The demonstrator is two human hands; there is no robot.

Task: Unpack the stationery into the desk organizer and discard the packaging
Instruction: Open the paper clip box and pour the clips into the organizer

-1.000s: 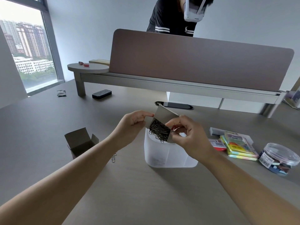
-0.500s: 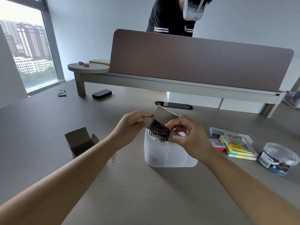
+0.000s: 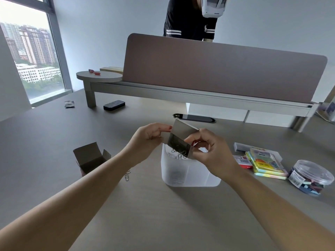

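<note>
Paperclips [image 3: 179, 153] now spilling — box [image 3: 181, 136] tipped further; hands [image 3: 208, 153] unmoved

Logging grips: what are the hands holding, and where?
Both hold the small paper-clip box: left hand pinches its left edge, right hand its right side.

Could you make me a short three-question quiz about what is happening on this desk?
1. True or false: both hands, left and right, hold the small box tipped over the white organizer.
2. What spills out of the box? A) paper clips B) pens C) erasers
3. Fill in: an opened, empty ___ box sits on the desk on the left hand's side.

Key: 1 true. 2 A, paper clips. 3 cardboard.
</note>
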